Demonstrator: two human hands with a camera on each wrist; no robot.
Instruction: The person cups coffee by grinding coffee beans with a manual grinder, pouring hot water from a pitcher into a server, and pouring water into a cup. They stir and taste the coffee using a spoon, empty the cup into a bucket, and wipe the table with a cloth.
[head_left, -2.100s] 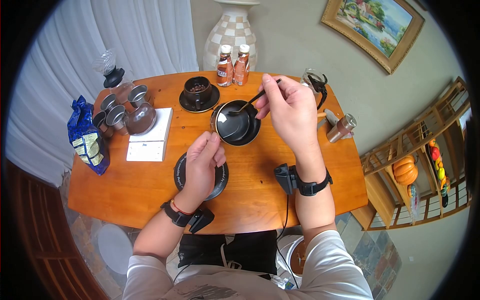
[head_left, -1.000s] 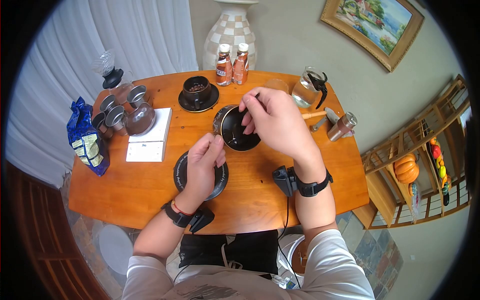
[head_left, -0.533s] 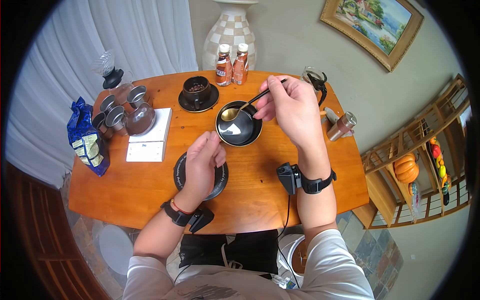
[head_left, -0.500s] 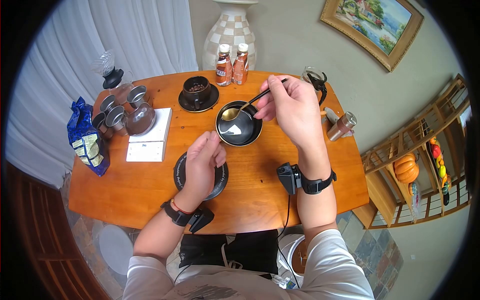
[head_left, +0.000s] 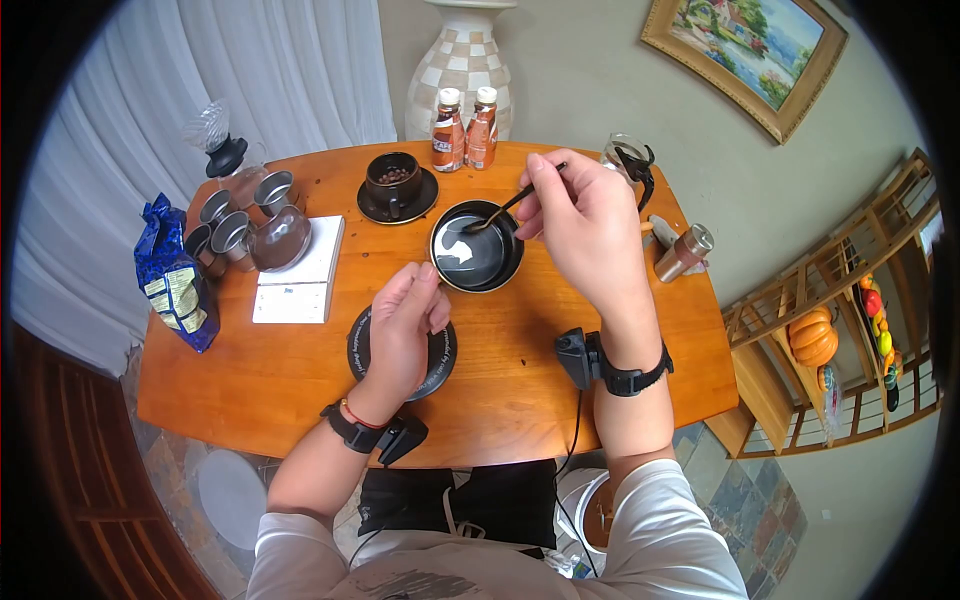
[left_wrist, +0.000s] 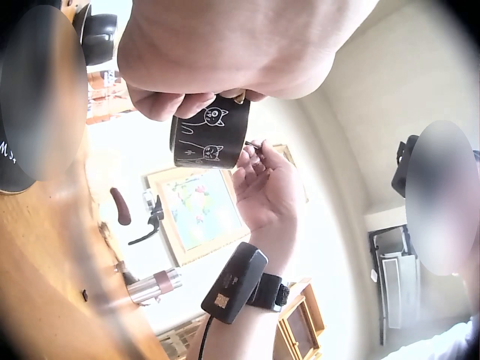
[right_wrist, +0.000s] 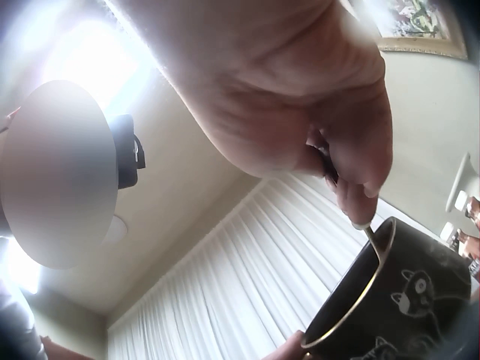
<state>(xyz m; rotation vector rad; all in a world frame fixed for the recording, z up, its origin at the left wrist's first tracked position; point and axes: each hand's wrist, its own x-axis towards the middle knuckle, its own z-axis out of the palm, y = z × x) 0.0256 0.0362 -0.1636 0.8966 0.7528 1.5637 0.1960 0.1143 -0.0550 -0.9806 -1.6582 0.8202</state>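
- One wide black mug with a gold rim and white cat drawings [left_wrist: 217, 135]: we find it raised above the brown wooden counter [head_left: 500, 385], between both hands.
- Left hand [head_left: 400, 340], grip clasping the mug at its near side; the handle is hidden, so we cannot tell how the fingers meet it.
- One slim spoon with a black stem and gold bowl [head_left: 519, 197]: dips into the mug, beside the inner wall.
- Right hand [head_left: 588, 225], grip pinching the spoon near its top end.
- One round black saucer with white lettering [head_left: 440, 372]: on the counter, below the left hand.
- Handling, mug: we judge it rigid, glossy, fairly heavy and breakable. Best held by its handle, if we can reach it, with a second touch on the outer wall.
- Handling, spoon: we judge it light, stiff and thin, apt to twist; best pinched high on the stem.
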